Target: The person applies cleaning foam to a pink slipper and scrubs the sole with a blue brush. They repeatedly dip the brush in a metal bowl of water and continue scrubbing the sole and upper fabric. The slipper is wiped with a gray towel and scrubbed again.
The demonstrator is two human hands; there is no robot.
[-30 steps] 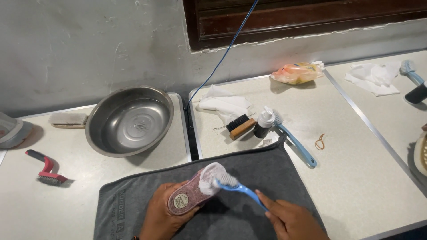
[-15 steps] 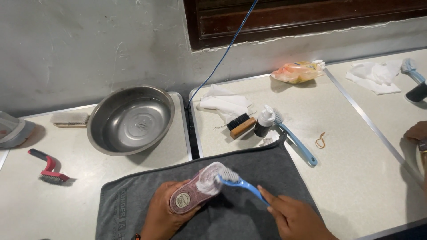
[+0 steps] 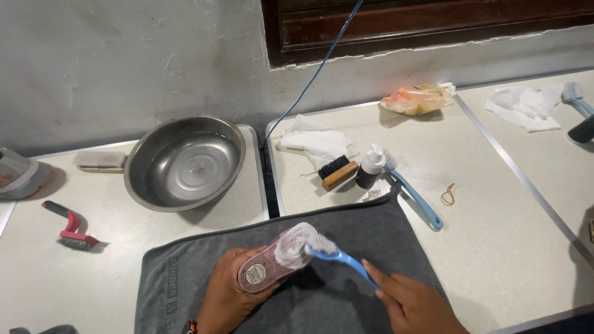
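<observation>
My left hand grips a pinkish shoe sole, turned sole-up, its front end covered in white foam. My right hand holds a blue long-handled brush whose white bristles press on the foamy front of the sole. Both hands work over a dark grey towel spread on the pale table.
A steel bowl with water sits left of centre. Behind the towel lie a wooden black-bristle brush, a small dark bottle, a second blue brush, white cloths, a rubber band. A red wire brush lies far left.
The brush head has slid slightly along the foamy front of the sole. Another person's hand seen at the right edge half a second ago is gone. The view shifted a little.
</observation>
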